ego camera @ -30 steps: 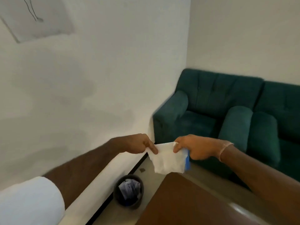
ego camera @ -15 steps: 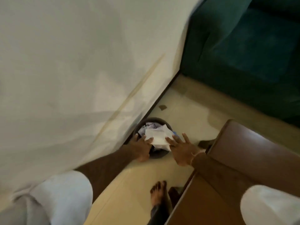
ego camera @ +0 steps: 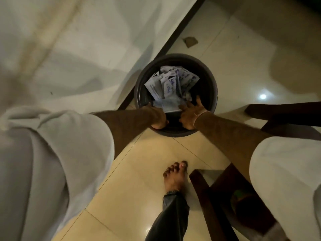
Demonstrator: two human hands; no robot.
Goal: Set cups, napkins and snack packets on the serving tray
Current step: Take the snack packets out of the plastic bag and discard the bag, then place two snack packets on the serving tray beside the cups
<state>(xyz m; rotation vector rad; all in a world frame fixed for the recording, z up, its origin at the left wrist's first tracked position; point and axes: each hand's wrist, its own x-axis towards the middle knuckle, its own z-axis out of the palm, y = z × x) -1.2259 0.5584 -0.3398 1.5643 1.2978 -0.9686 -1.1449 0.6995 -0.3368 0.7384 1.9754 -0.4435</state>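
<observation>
A white wrapper (ego camera: 171, 106) with a blue edge sits at the mouth of a dark round waste bin (ego camera: 211, 79) on the floor. My left hand (ego camera: 159, 117) reaches over the bin's near rim and its fingers pinch the wrapper's left edge. From the right, my right hand (ego camera: 190, 114) has its fingers spread, the fingertips touching the wrapper's right edge. Crumpled white papers with blue writing (ego camera: 171, 80) fill the bin behind it. No tray, cups or snack packets are in view.
The bin stands against a dark skirting board (ego camera: 175, 32) below a white wall. Dark wooden table legs (ego camera: 281, 113) and a rail (ego camera: 205, 197) are at the right. My bare foot (ego camera: 175, 176) rests on the cream floor tiles. A brown scrap (ego camera: 190, 41) lies beyond the bin.
I have bent down further, and both hands have carried the white wrapper from above the bin down into its mouth. The sofa has gone out of view.
</observation>
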